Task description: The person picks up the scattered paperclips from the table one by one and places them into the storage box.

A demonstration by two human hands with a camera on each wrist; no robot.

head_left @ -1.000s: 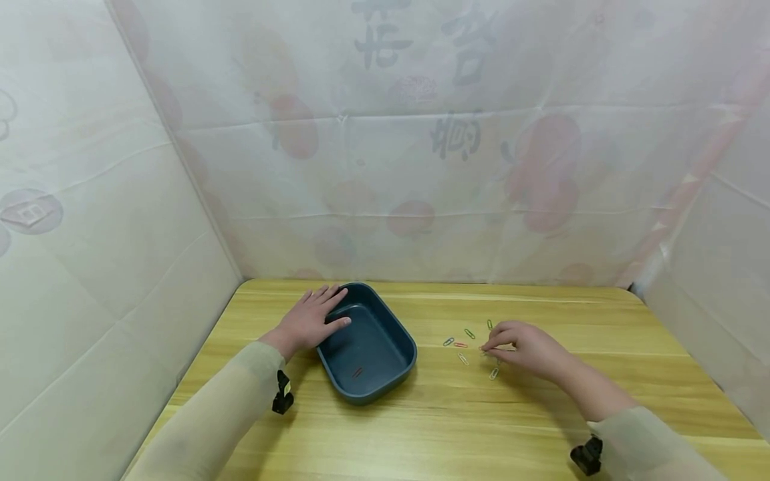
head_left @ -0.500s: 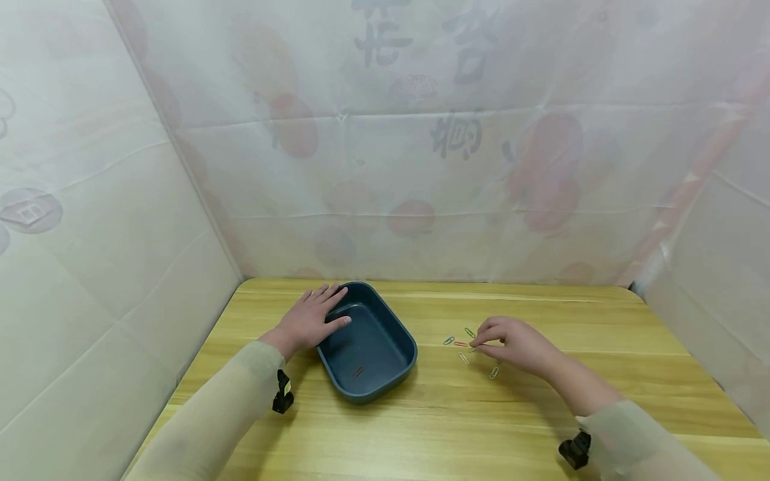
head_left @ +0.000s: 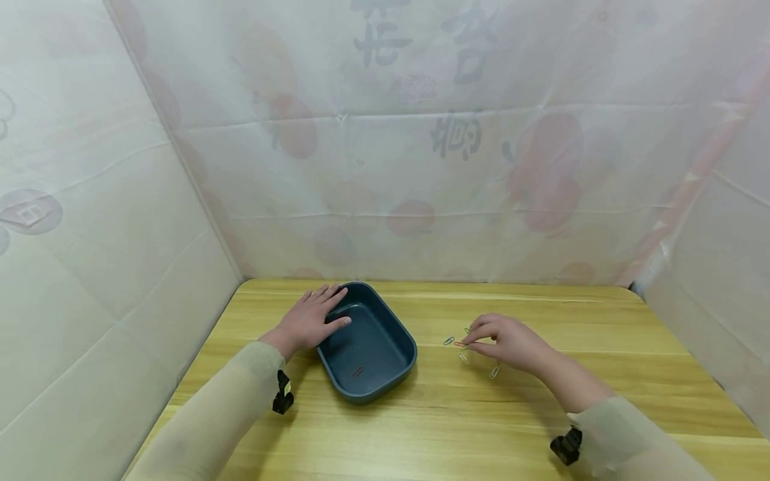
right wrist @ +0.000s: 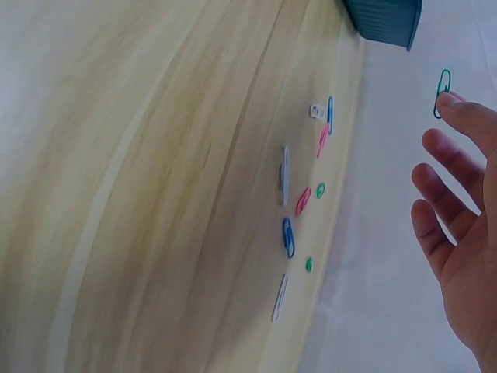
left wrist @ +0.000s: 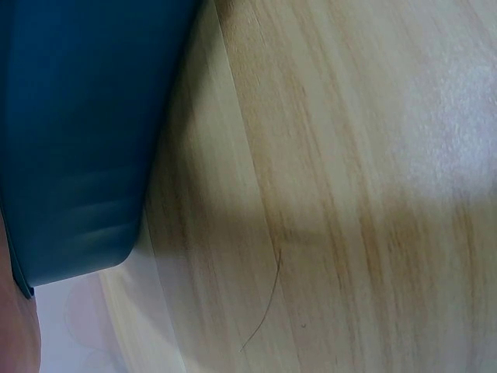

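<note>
Right hand (head_left: 508, 342) pinches a green clip (right wrist: 443, 92) at its fingertips, the other fingers spread loosely; it hangs just above the loose clips (right wrist: 299, 203) scattered on the table (head_left: 457, 414), well apart from the tray (head_left: 368, 347). Left hand (head_left: 309, 319) lies flat, fingers straight, on the tray's near-left rim, holding nothing.

Risks, as judged from this moment: the clip is thin wire gripped by a small pinch, so it may slip or twist out between the fingertips during carriage to the tray; it may also hook a neighbouring clip and drag it along, since several lie close together below the hand; a drop from height may bounce the clip off the tray's wall onto the table; if the left hand eases its pressure, a knock from the right hand may slide the tray.

Appearance: the held clip is a small green wire loop, seen edge-on against the pale wall in the right wrist view; the head view shows it only as a sliver at the fingertips. The loose clips are blue, pink, green and white. The tray is dark blue, rounded-rectangular, shallow, with one reddish clip (head_left: 357, 371) on its floor.
</note>
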